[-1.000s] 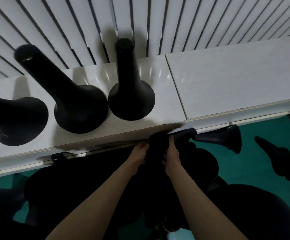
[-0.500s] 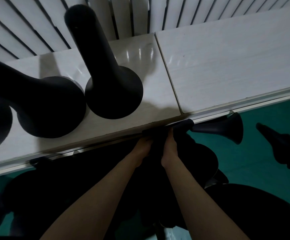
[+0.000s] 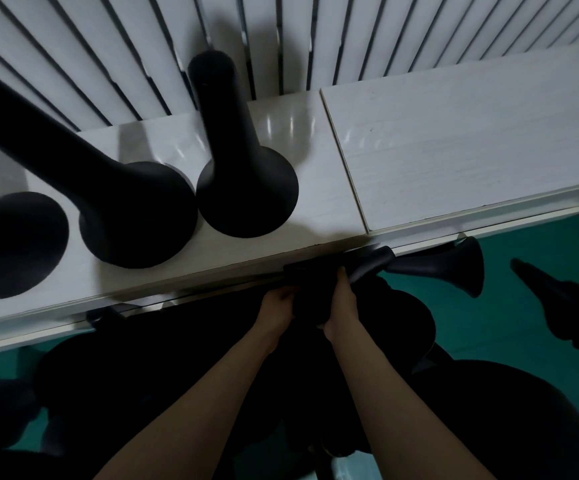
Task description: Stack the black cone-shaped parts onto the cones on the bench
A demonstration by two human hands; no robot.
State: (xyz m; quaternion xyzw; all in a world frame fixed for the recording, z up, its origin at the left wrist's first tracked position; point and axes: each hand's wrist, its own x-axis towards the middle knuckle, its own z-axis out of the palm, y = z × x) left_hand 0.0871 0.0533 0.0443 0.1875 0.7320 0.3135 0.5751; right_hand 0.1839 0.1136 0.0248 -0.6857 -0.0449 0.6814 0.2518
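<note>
Little has shifted: your left hand (image 3: 276, 306) and right hand (image 3: 343, 303) still clamp the black cone-shaped part (image 3: 312, 289) at centre frame, just below the counter (image 3: 454, 150) edge.

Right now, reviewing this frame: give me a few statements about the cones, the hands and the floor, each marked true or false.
1. Three black cones stand on the white bench. True.
2. The left hand and the right hand both grip one black part below the bench's front edge. True.
3. That black part sits on one of the bench cones. False: it is in the hands, off the bench.
4. The floor is red. False: it is green.
</note>
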